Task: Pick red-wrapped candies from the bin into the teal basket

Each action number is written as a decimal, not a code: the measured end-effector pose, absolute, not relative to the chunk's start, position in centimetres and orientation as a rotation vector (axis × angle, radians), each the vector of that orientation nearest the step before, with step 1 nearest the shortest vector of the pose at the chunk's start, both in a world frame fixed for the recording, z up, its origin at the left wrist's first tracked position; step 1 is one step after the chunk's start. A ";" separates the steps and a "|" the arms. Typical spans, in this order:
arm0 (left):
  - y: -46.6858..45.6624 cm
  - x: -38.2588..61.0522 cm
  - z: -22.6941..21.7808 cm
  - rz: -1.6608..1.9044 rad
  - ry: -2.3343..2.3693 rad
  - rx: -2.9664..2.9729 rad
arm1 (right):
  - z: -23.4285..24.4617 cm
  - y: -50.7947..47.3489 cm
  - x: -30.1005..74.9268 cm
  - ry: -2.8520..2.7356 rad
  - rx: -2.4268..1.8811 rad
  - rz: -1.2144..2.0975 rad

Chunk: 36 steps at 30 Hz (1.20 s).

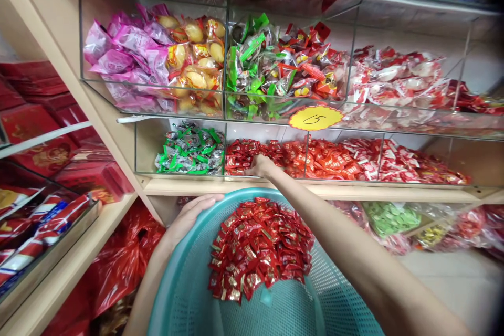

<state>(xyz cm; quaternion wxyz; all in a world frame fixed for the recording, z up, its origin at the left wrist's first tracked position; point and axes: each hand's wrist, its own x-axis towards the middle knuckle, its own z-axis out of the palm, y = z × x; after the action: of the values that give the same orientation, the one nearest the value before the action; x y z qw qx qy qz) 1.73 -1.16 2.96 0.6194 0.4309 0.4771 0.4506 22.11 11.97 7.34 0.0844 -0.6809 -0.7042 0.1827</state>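
A teal plastic mesh basket (177, 268) fills the lower middle of the view, with a pile of red-wrapped candies (262, 247) inside. My left hand (192, 218) grips the basket's left rim, its fingers lying along the edge. Over the basket my right arm reaches into a clear bin on the lower shelf. There my right hand (260, 166) is curled among small red-wrapped candies (238, 155). Its fingers are partly hidden, so what lies within them cannot be made out.
Green-and-silver candies (191, 149) and orange-red candies (326, 157) flank that bin. A yellow price tag (316, 117) hangs above. The upper bins (153, 97) hold larger wrapped sweets. A wooden upright (94, 105) stands left; bagged goods (389, 219) lie below the shelf.
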 end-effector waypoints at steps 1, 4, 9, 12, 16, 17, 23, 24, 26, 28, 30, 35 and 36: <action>-1.1 1.7 2.9 1.036 1.100 0.995 | 7.3 11.9 22.1 -2.094 -2.042 0.564; -0.9 1.8 2.7 1.052 1.125 0.993 | 7.4 11.6 22.3 -2.050 -2.060 0.593; -0.7 1.7 2.3 1.066 1.163 0.983 | 6.9 11.9 22.8 -1.952 -2.042 0.586; -0.8 1.5 2.3 1.051 1.156 0.988 | 6.4 12.1 23.1 -1.912 -2.022 0.581; -1.0 1.2 2.5 1.035 1.121 1.031 | 6.3 12.1 23.3 -1.864 -2.033 0.540; -1.0 1.2 2.5 1.031 1.114 1.034 | 6.4 12.1 23.4 -1.854 -2.041 0.524; -0.9 1.2 2.3 1.054 1.133 0.981 | 6.9 11.9 23.2 -1.911 -2.068 0.517; -1.0 1.2 2.4 1.053 1.125 0.993 | 6.9 11.8 23.1 -1.925 -2.077 0.515; -1.1 1.2 2.6 1.045 1.105 1.021 | 7.1 11.6 22.9 -1.943 -2.089 0.484; -1.2 1.2 2.9 1.041 1.100 1.037 | 7.5 11.2 22.8 -1.957 -2.085 0.424; -1.3 1.2 3.1 1.040 1.106 1.043 | 8.2 10.6 23.1 -1.982 -2.065 0.350; -1.1 1.5 2.7 1.057 1.149 0.998 | 10.5 7.4 26.1 -2.110 -1.826 0.189; -1.0 1.6 2.7 1.072 1.155 0.986 | 10.7 6.4 27.1 -2.148 -1.701 0.162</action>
<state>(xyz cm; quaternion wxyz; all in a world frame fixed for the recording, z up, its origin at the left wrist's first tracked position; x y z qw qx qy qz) 1.60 -1.01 2.66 0.5982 0.4251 0.4979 0.4621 27.05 6.38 10.68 0.1971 -0.6076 -0.7672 0.0580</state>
